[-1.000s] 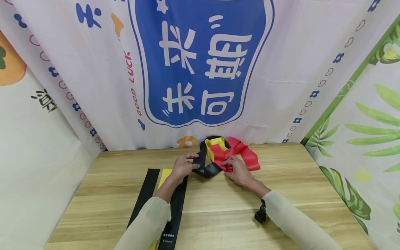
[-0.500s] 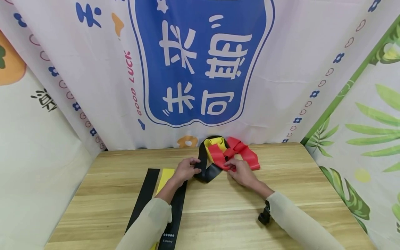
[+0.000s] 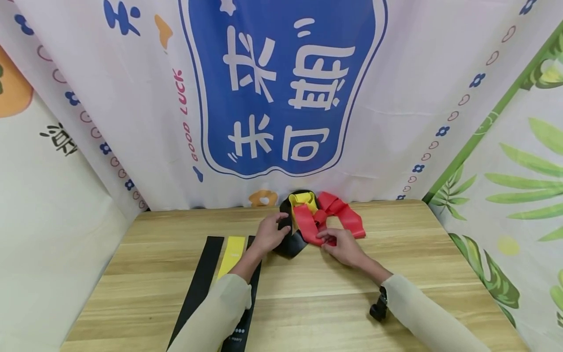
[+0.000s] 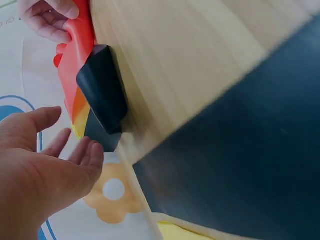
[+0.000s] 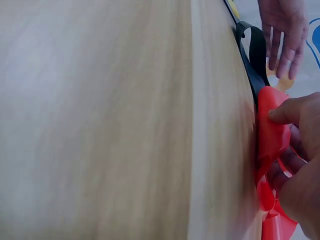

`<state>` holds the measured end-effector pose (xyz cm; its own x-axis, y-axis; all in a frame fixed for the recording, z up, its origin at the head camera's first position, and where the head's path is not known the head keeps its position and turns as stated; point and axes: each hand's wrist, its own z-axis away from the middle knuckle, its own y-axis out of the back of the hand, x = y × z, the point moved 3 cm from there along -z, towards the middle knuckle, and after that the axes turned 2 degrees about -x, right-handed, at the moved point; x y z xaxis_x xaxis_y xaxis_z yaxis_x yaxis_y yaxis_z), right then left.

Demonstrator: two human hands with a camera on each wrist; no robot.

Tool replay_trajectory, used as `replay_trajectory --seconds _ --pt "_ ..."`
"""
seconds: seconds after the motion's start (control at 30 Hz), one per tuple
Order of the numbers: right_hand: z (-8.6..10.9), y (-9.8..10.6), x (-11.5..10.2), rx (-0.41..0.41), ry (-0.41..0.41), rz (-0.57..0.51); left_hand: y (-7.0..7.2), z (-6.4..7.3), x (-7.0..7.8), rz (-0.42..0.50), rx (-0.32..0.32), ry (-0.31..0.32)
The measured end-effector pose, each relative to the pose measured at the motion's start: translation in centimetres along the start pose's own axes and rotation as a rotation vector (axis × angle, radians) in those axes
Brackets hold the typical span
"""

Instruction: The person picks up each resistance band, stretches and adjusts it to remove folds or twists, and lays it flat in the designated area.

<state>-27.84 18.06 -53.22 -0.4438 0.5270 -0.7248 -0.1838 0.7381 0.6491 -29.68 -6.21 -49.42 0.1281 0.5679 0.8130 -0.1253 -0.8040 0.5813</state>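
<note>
At the table's far edge lies a loose heap of flat exercise bands: a red band [image 3: 305, 222], a yellow band [image 3: 308, 198] and a black band [image 3: 291, 246]. The red one's folded end is pinched by my right hand [image 3: 345, 248], thumb on its face in the right wrist view, where that red band [image 5: 272, 122] stands up in a fold. My left hand [image 3: 270, 235] is beside the black loop, fingers parted. In the left wrist view this hand [image 4: 55, 172] has its fingers loosely bent, holding nothing, close to the black band [image 4: 102, 90].
Left of the heap, a black strip [image 3: 204, 269], a yellow strip [image 3: 231, 252] and another black strip [image 3: 239, 337] lie flat side by side, partly under my left forearm. A printed curtain [image 3: 374, 171] hangs right behind the wooden table [image 3: 330, 313].
My left hand has let go of the black band and shifted slightly right and away from me. My right hand has moved slightly right and toward me with the red band's end.
</note>
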Motion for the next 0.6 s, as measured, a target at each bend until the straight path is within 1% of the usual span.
replay_trajectory --seconds 0.07,0.17,0.27,0.33,0.43,0.53,0.6 --pt "0.3 0.1 0.0 -0.011 -0.004 -0.026 -0.4 -0.5 0.3 0.007 0.004 -0.037" --pt "0.6 0.2 0.0 -0.034 -0.010 -0.064 -0.8 -1.2 0.8 0.014 0.001 -0.076" --pt "0.9 0.2 -0.1 -0.063 -0.012 -0.086 -1.2 -1.8 0.9 0.003 0.011 -0.084" --pt "1.1 0.2 -0.1 -0.083 0.003 -0.086 -1.4 -2.2 0.9 -0.027 0.029 -0.087" --pt "1.5 0.1 -0.1 -0.113 0.006 -0.096 -1.7 -2.6 1.0 -0.095 0.059 -0.093" --pt "1.7 0.0 -0.1 -0.138 -0.005 -0.100 -2.1 -2.8 1.4 -0.156 0.063 -0.106" --pt "1.9 0.0 0.0 -0.155 -0.014 -0.108 -2.4 -2.9 1.7 -0.181 0.047 -0.106"
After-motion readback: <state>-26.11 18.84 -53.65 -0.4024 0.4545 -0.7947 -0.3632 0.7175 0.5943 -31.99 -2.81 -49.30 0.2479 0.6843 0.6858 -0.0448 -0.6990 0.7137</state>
